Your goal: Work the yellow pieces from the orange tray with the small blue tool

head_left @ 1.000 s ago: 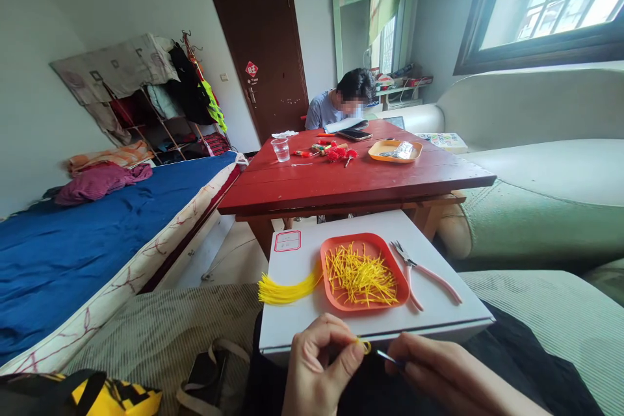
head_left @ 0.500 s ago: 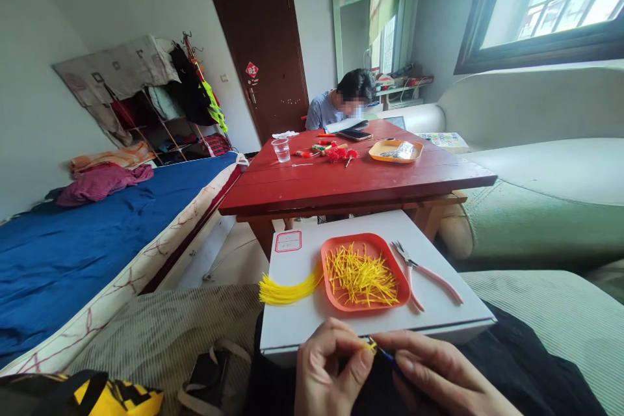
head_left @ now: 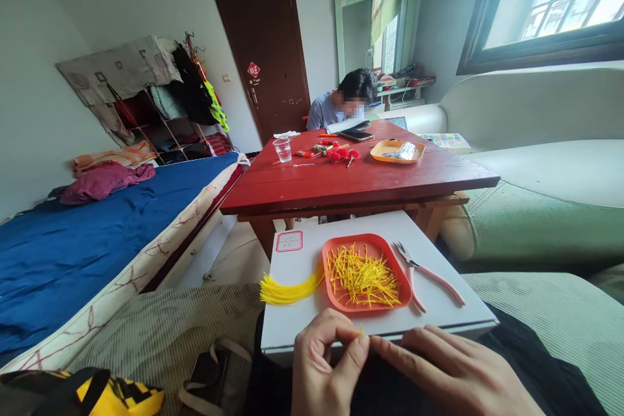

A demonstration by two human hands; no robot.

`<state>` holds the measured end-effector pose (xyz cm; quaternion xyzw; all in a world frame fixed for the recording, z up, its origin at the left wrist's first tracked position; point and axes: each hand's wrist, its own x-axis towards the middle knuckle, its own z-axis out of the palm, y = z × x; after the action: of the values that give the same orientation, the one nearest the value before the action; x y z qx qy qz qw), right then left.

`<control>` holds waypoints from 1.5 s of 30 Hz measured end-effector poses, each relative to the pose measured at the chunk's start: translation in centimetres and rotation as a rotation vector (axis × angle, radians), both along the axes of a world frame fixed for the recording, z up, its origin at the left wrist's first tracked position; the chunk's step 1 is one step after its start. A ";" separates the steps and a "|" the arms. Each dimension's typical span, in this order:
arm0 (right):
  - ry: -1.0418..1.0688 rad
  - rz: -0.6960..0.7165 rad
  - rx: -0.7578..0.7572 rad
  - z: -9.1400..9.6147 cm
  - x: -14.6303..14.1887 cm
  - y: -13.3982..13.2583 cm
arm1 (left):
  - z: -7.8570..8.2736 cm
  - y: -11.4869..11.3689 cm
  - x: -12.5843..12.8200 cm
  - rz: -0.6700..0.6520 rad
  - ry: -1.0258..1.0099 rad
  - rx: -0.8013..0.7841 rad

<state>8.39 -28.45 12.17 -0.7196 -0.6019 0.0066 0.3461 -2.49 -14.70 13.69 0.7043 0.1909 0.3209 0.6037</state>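
Between thumb and index finger, my left hand (head_left: 329,361) pinches a tiny yellow strand (head_left: 361,332); only its tip shows. My right hand (head_left: 439,364) lies close on the right, its index finger stretched to the left fingertips and the other fingers curled. Whatever lies under its palm is hidden. Beyond the hands, an orange tray (head_left: 336,300) holds many short yellow strands (head_left: 363,276). A bundle of longer yellow strands (head_left: 290,290) lies left of the tray, and pliers with pink handles (head_left: 414,270) lie to its right.
A white box (head_left: 302,325) across my lap bears the tray and pliers. Beyond stands a red table (head_left: 292,188) with a plastic cup (head_left: 282,150), red flower-like pieces (head_left: 341,155) and a yellow tray (head_left: 397,159). Another person (head_left: 336,107) sits behind it. A blue bed (head_left: 121,214) is left.
The right hand has turned palm-down and its index finger has come against the left fingertips. The blue-handled tool it held is out of sight. My left hand keeps its pinch.
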 end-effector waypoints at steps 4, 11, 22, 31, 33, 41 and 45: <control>0.464 -0.100 0.094 -0.8 -1.2 1.3 | -0.5 -0.8 0.3 0.247 -0.118 0.672; 1.371 -0.100 0.178 0.4 -2.4 2.7 | -0.6 0.2 0.4 0.141 -0.008 0.361; 0.732 0.019 -0.109 0.7 0.2 1.8 | -0.1 1.7 0.3 -0.209 0.120 -0.156; 0.770 0.002 -0.070 1.0 -0.1 1.7 | -0.4 1.6 0.4 -0.241 0.117 -0.349; 0.778 -0.002 -0.061 0.9 -0.2 1.7 | -0.3 1.5 0.4 -0.223 0.113 -0.361; 0.841 -0.014 -0.039 0.7 -0.5 1.8 | -0.3 1.4 0.5 -0.214 0.090 -0.355; 0.881 0.028 -0.049 0.6 -0.4 1.9 | -0.6 1.3 0.5 -0.211 0.075 -0.363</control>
<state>7.98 -26.60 12.77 -0.6480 -0.4061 0.3319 0.5522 -2.01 -13.38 13.09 0.6115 0.1934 0.1898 0.7434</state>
